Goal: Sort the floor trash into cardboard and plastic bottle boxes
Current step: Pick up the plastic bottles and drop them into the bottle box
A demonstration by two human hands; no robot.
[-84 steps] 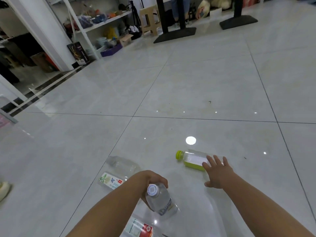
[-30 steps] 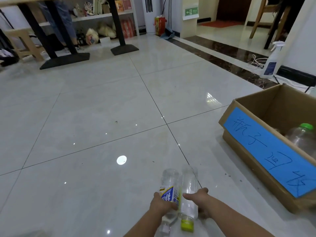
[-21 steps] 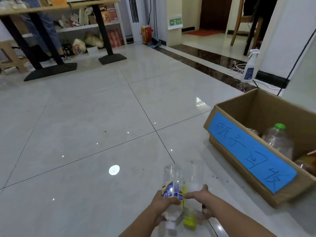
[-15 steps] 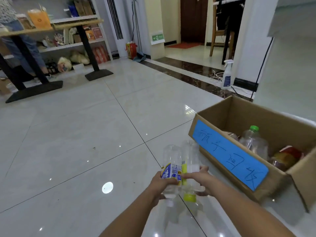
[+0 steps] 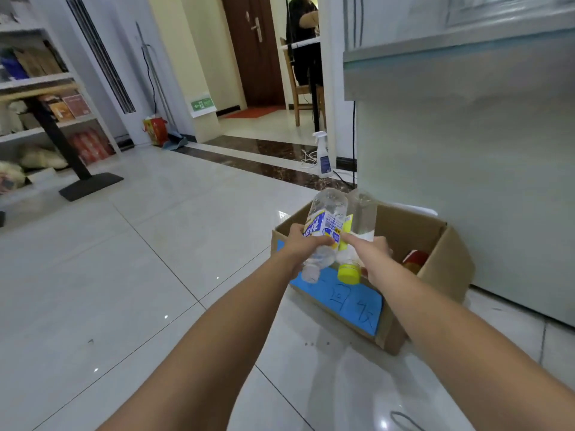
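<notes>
Step in hand: judged to be the drop of 2 plastic bottles into the cardboard box (image 5: 448,262), whose front wall carries a blue paper sign (image 5: 357,303)
Left grip: the left hand (image 5: 306,244) has its fingers curled round the blue-labelled bottle (image 5: 325,223) at mid-body
Right grip: the right hand (image 5: 371,248) wraps the yellow-capped bottle (image 5: 361,219) low on its body, with the forefinger lying across the label
Where the bottles are: side by side and touching, raised above the box's near front edge, with their bases over the opening
Pointing: both are inverted; the yellow cap (image 5: 349,272) and the other bottle's pale cap (image 5: 310,274) point down and back toward the person, bases up and away
Long axis: the 2 axes run nearly parallel and close to upright, and the blue-labelled one leans a little to the right at its base
Doing it well: carry both further over the opening, past the front wall, before loosening either grip; tipping them base-first should let them slide in, not bounce off the rim onto the floor (image 5: 155,275)
Already inside: a red-topped item (image 5: 415,259) shows by the right wall; the rest is hidden behind the hands
</notes>
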